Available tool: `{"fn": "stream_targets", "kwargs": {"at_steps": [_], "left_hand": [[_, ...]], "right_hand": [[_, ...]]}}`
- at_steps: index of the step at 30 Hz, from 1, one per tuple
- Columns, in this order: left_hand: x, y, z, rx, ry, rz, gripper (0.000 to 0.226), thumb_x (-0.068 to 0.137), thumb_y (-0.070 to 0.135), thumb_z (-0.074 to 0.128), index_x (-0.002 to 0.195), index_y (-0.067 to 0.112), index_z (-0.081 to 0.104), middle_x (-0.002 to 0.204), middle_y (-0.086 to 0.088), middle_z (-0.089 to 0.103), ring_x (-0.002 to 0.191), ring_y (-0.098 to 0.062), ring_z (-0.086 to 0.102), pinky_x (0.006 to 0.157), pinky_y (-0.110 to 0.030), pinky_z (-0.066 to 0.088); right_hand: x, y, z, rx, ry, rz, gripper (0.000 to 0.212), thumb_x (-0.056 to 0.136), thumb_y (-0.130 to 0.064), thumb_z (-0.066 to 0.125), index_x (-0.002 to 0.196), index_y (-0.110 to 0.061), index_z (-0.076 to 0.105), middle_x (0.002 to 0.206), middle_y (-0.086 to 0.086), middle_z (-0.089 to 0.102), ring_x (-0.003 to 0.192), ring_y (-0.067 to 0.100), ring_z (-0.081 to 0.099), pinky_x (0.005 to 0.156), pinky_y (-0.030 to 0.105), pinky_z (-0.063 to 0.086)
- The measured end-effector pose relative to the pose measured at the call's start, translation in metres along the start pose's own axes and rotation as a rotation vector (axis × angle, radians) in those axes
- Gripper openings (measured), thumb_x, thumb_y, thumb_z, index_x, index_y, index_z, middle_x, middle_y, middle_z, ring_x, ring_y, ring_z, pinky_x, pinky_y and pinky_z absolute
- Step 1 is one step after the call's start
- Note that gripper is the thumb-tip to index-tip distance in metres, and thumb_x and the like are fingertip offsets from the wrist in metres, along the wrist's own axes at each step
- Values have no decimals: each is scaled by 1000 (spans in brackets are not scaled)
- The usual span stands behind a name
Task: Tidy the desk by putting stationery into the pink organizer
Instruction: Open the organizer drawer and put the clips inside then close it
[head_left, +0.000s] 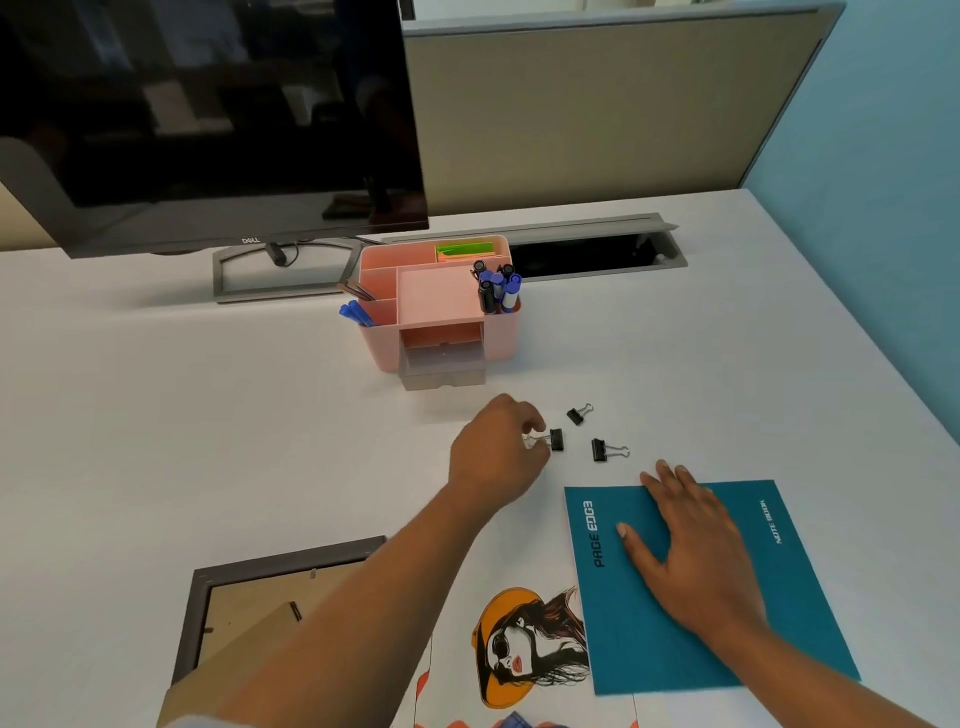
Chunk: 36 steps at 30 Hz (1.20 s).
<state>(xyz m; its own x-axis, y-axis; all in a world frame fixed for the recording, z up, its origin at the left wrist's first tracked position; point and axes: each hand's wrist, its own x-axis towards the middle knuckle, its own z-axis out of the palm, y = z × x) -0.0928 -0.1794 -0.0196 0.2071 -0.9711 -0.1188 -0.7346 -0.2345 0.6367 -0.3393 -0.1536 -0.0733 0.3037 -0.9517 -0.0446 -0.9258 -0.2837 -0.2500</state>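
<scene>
The pink organizer (498, 327) stands mid-desk with its small clear drawer (444, 369) pulled open. Markers (496, 288) stand in its right cup, blue pens (356, 313) at its left, and green sticky notes (464, 250) at the back. Three black binder clips lie in front of it. My left hand (496, 454) pinches the wire handles of the nearest binder clip (556, 439). The other two clips (577, 414) (605, 450) lie loose to the right. My right hand (691, 540) rests flat on a teal notebook (779, 597).
A dark monitor (208, 119) on its stand (285, 278) fills the back left. An open cable tray (587, 252) runs behind the organizer. A picture frame lying face down (249, 603) and a printed picture of a hatted figure (524, 644) sit near the front edge.
</scene>
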Motion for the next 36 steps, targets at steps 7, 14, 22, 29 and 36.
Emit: {"fn": "stream_targets", "kwargs": {"at_steps": [7, 14, 22, 29, 36], "left_hand": [[19, 14, 9, 403, -169, 164, 35, 88, 32, 60, 121, 22, 63, 115, 0, 50, 94, -22, 58, 79, -37, 53], [21, 13, 15, 491, -160, 182, 23, 81, 29, 61, 101, 17, 65, 99, 0, 52, 78, -21, 57, 68, -35, 53], [27, 18, -40, 185, 106, 102, 30, 72, 40, 73, 95, 27, 61, 99, 10, 52, 82, -13, 54, 69, -30, 51], [51, -24, -98, 206, 169, -120, 42, 70, 46, 75, 105, 28, 59, 97, 10, 61, 83, -14, 59, 67, -31, 55], [56, -37, -93, 198, 133, -198, 29, 76, 46, 70, 95, 27, 59, 79, 10, 60, 70, -11, 60, 66, -31, 57]], "right_hand": [[-1, 0, -2, 18, 3, 3, 73, 88, -72, 27, 149, -30, 30, 157, -12, 22, 147, 6, 10, 121, 35, 14], [0, 0, -2, 20, -6, 12, 75, 87, -73, 24, 149, -31, 28, 158, -13, 19, 147, 5, 8, 121, 34, 13], [1, 0, -2, 14, -16, 13, 76, 86, -75, 22, 149, -31, 28, 157, -13, 19, 147, 5, 9, 120, 34, 13], [0, 0, -1, 13, -12, 9, 76, 86, -74, 23, 148, -29, 31, 157, -12, 21, 147, 5, 8, 120, 35, 13], [1, 0, -2, 7, -3, 3, 74, 87, -71, 27, 146, -28, 35, 156, -11, 25, 146, 6, 12, 120, 35, 15]]}}
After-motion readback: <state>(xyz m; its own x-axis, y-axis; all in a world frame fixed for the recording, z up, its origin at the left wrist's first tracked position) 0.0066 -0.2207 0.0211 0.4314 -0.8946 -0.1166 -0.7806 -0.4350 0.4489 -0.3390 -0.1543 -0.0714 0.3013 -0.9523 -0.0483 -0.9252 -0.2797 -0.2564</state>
